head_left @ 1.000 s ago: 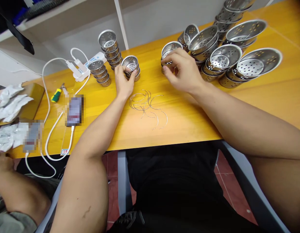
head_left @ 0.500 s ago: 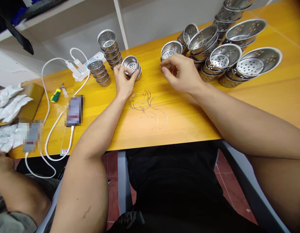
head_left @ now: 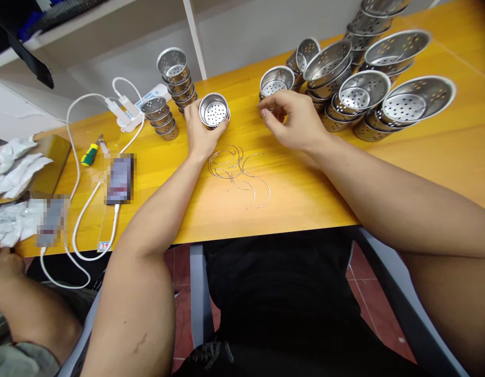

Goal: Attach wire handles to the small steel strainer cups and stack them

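Observation:
My left hand (head_left: 199,131) is wrapped round the side of a perforated steel cup (head_left: 213,111), thumb at its front right and fingers at its left. The cup's open mouth faces me, showing the holes in its bottom. My right hand (head_left: 291,118) hovers in front of another perforated cup (head_left: 277,78), partly covering it. Its thumb and forefinger tips come close together in a pinch; whether anything thin is between them is hidden. Several thin bent wire pieces (head_left: 242,170) lie on the table between my forearms.
Nested perforated cups (head_left: 364,94) crowd the right, with cup stacks (head_left: 161,118) at the left. Beyond them lie a power strip (head_left: 130,115), white cables, a screwdriver (head_left: 90,154) and a phone (head_left: 120,179). Another person's arm (head_left: 26,309) is at lower left. The table (head_left: 305,204) ends before my lap.
The cup in my left hand has tipped toward me and shifted slightly, and the fingers have moved from its rim to its side. My right hand has stayed almost still.

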{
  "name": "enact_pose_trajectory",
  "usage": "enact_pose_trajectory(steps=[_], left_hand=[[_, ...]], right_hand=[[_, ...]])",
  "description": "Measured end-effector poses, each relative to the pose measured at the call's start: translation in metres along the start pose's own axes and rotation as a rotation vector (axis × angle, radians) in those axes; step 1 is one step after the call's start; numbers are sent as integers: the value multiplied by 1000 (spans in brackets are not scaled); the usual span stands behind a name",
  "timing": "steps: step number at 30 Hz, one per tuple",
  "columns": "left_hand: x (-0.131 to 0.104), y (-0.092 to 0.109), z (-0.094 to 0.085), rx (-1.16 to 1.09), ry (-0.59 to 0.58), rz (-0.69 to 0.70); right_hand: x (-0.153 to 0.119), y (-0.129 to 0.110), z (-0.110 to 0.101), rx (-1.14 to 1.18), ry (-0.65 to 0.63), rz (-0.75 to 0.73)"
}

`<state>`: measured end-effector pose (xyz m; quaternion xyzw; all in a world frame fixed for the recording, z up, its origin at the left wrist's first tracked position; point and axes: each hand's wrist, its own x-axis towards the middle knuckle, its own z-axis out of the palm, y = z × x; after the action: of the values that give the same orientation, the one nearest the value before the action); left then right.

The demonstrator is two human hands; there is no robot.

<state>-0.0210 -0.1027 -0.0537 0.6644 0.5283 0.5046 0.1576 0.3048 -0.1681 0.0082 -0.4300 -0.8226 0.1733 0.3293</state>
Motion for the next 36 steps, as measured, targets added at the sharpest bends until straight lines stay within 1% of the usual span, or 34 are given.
enact_pose_trajectory(steps=[2, 5, 9, 13, 21, 24, 27, 29, 31, 33, 36], left_hand=[[0, 2, -1, 6, 12, 3], [0, 5, 0, 8, -1, 27], [0, 4, 4, 7, 4, 42], [1, 1, 7, -16, 27, 25], [4, -10, 7, 12, 10, 55], [6, -14, 7, 15, 40, 63], [6, -11, 7, 6, 82, 80], [3, -5, 7, 2, 107, 103], [-2, 3, 8, 11, 108, 131], [-8, 11, 10, 12, 65, 157], [-17, 23, 12, 1, -28, 178]], right_hand=[[0, -1, 0, 25, 15, 16], [0, 0, 2, 48, 34, 21], [1, 1, 5, 39, 41, 13], [0, 2, 5, 27, 11, 4], [0, 2, 6, 55, 37, 1], [0, 2, 7, 63, 33, -26], [-2, 5, 7, 82, -35, -75], [-3, 8, 7, 95, -116, -116], [-3, 11, 8, 89, -193, -156], [-3, 13, 8, 78, -257, -189], [-1, 14, 8, 91, -339, -244]])
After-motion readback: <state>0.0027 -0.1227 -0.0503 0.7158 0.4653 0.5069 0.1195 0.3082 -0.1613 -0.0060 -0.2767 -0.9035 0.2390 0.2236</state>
